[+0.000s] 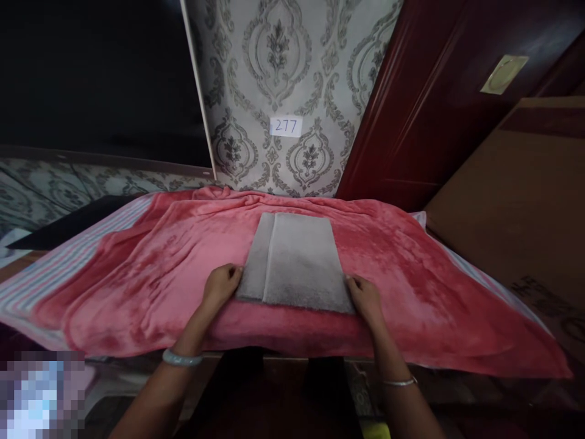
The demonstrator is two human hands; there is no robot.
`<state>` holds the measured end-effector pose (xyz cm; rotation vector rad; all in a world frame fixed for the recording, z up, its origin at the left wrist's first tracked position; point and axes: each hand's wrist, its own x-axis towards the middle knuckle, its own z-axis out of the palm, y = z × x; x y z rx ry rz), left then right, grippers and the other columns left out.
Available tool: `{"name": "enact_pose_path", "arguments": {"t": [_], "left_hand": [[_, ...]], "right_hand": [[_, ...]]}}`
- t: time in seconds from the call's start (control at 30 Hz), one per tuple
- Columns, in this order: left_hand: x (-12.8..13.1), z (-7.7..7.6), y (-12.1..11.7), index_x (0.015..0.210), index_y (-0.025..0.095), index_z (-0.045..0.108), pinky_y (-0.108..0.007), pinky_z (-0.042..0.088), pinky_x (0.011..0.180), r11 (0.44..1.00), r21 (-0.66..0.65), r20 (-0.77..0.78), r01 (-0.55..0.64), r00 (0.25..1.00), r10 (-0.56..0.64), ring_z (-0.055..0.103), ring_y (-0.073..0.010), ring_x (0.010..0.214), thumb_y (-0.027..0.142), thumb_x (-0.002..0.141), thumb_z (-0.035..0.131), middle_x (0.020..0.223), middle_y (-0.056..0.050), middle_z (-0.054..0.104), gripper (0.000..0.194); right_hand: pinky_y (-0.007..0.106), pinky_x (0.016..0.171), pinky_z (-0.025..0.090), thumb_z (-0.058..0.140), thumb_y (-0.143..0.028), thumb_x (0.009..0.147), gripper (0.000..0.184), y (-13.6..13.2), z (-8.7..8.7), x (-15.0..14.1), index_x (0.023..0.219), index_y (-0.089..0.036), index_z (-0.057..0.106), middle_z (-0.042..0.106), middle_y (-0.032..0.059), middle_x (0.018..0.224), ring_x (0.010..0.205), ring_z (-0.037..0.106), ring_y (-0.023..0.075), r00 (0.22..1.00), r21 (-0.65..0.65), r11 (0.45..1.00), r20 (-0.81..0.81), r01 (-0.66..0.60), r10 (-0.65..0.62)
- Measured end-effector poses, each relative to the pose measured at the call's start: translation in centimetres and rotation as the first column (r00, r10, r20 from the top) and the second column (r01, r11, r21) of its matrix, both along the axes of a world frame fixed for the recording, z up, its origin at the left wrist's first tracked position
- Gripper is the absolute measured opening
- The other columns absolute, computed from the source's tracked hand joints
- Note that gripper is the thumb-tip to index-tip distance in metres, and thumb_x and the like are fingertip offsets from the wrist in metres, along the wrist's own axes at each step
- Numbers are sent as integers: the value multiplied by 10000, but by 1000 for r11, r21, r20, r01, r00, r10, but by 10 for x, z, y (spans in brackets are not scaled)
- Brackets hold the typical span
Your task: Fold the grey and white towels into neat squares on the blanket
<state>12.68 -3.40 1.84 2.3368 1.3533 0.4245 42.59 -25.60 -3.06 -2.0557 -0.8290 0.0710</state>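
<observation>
A grey plush cloth (304,262) lies flat on a pink blanket (183,268). It is folded, and a seam or fold edge runs from front to back near its left side. At the cloth's left edge is my left hand (222,284), with the fingers curled in and pinching the border. My right hand (365,297) grips the opposite edge near the front right corner, thumb on top. The fingertips under the cloth are hidden on both sides.
Under the blanket a striped sheet (55,274) covers the table. A dark screen (95,79) stands at the back left, and a large cardboard box (516,201) is close on the right. Behind are a patterned wall (274,73), a "277" label (286,126) and a dark red door (425,103).
</observation>
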Motion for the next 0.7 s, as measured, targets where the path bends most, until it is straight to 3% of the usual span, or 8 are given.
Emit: {"name": "enact_pose_path", "arguments": {"t": [0.1, 0.27, 0.53, 0.7], "left_hand": [[6, 7, -4, 852, 160, 725, -313, 409, 689, 1000, -6, -162, 10, 987, -11, 689, -256, 882, 434, 982, 340, 931, -137, 759, 491], [17, 16, -13, 877, 145, 719, -321, 387, 692, 999, -11, -240, 36, 970, -38, 687, -272, 915, 498, 986, 351, 943, -152, 750, 521], [26, 10, -15, 927, 140, 702, -328, 390, 713, 990, 36, -273, 139, 954, -124, 675, -277, 916, 485, 965, 398, 978, -158, 739, 461], [25, 4, -9, 825, 165, 664, -314, 338, 656, 985, 15, -208, 170, 965, -163, 640, -243, 801, 473, 951, 386, 837, -113, 708, 434]], "right_hand": [[340, 629, 458, 381, -654, 781, 592, 3, 5, -4, 724, -182, 733, 736, 159, 778, 718, 665, 275, 998, -77, 996, 46, 50, -47], [318, 593, 412, 388, -766, 773, 639, -1, 4, -16, 698, -201, 675, 710, 120, 732, 682, 636, 253, 997, -3, 997, 22, 74, -74], [300, 562, 328, 399, -824, 779, 634, -3, 3, -19, 646, -226, 561, 592, 38, 604, 581, 536, 199, 996, -66, 998, 92, -5, 11], [298, 552, 329, 413, -812, 778, 628, -4, -1, -19, 683, -218, 595, 594, 33, 603, 568, 528, 196, 999, -48, 999, 38, 10, -8]]}}
